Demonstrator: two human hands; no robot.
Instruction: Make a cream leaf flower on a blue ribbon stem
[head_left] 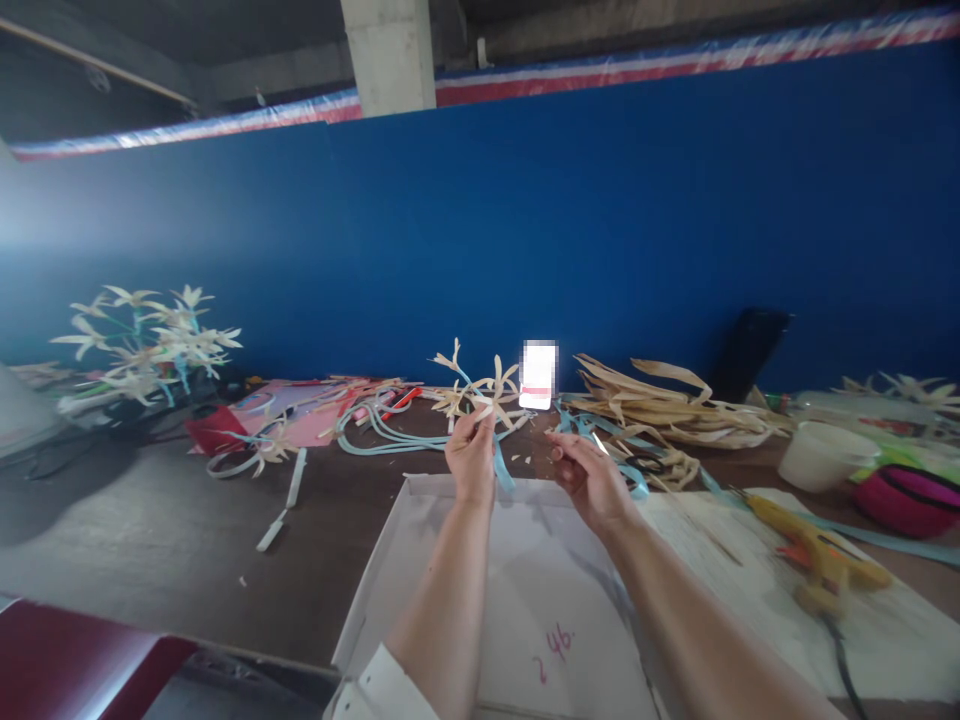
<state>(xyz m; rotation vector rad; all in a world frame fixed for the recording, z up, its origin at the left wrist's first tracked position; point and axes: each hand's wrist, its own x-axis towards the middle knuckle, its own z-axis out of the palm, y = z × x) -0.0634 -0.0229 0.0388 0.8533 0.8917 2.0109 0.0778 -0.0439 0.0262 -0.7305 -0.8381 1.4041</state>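
My left hand (471, 458) is closed in a pinch around the base of a pale husk flower (497, 380), whose narrow petals spread above the fingers. More pale blossoms and a bud on a light-blue stem (466, 372) stand beside it. A light-blue ribbon (504, 470) hangs just below that hand. To the right, my right hand (592, 482) has thumb and fingertips drawn together; anything between them is too small to make out. Both hands are above the far edge of a white box lid (525, 580) marked with red writing.
A lit phone (538, 375) stands behind the hands. Dried husks (667, 405), a white cup (825, 455) and a yellow glue gun (821, 555) are at right. Coiled blue tubing (375, 435), red strips and a finished flower bunch (161, 340) are at left.
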